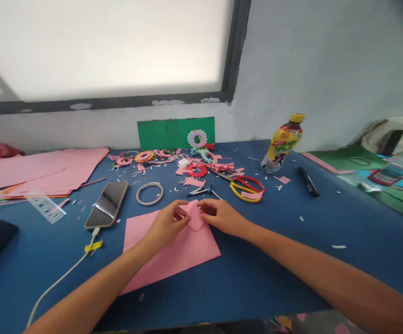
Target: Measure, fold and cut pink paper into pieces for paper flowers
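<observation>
A pink paper sheet (173, 253) lies on the blue table (292, 260) in front of me. Its far corner (195, 219) is folded over toward me. My left hand (166, 225) pinches that folded flap from the left. My right hand (222, 216) pinches it from the right, fingers closed on the paper. Both hands rest low on the sheet.
A phone (107, 204) on a white cable lies to the left, with a tape ring (149, 193) beside it. Scissors (246, 188), paper flowers (196, 169), scraps, a marker (308, 182) and a bottle (282, 144) lie beyond. Pink sheets (37, 174) are stacked far left.
</observation>
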`<state>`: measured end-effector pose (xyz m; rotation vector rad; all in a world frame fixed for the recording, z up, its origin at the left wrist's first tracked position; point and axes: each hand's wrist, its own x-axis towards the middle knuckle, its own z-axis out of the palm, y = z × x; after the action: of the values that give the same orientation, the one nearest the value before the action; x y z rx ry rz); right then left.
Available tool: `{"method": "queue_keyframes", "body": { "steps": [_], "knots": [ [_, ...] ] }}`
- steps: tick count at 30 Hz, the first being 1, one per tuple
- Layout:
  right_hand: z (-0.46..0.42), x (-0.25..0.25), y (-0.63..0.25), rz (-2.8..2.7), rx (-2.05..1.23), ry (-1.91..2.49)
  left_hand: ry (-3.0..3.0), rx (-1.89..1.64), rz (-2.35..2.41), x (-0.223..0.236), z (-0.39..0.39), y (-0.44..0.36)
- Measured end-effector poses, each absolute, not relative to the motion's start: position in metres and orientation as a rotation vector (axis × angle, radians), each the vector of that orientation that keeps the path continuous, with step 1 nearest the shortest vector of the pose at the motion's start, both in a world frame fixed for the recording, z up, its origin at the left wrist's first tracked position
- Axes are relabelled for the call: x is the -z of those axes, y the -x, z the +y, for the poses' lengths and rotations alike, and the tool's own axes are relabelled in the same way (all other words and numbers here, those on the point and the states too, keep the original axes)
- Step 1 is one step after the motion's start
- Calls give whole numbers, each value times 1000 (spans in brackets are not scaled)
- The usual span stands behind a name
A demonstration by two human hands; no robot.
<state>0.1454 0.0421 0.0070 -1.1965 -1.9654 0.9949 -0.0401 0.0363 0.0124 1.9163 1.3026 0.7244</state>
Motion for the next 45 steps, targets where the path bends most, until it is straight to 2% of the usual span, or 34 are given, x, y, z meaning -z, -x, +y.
{"method": "queue_keyframes", "body": {
  "steps": [7, 11, 20, 25, 36, 45],
  "knots": [
    [49, -11, -163, -2526, -504, 881, -2428, -495, 1101, -17, 43, 58],
    [46, -12, -164, -2649, -347, 779, -2684, -350, 1044, -20, 42, 59],
    [44, -1, -150, -2299, -590, 1024, -2215, -542, 1293, -18, 37, 47],
    [43, 1, -151, -2284, -597, 948, -2335, -556, 1233, -16, 43, 54],
    [53, 0, -165, -2661, -173, 550, -2813, -364, 853, -22, 45, 61],
    [56, -3, -166, -2731, -145, 525, -2854, -300, 806, -22, 43, 62]
  ]
}}
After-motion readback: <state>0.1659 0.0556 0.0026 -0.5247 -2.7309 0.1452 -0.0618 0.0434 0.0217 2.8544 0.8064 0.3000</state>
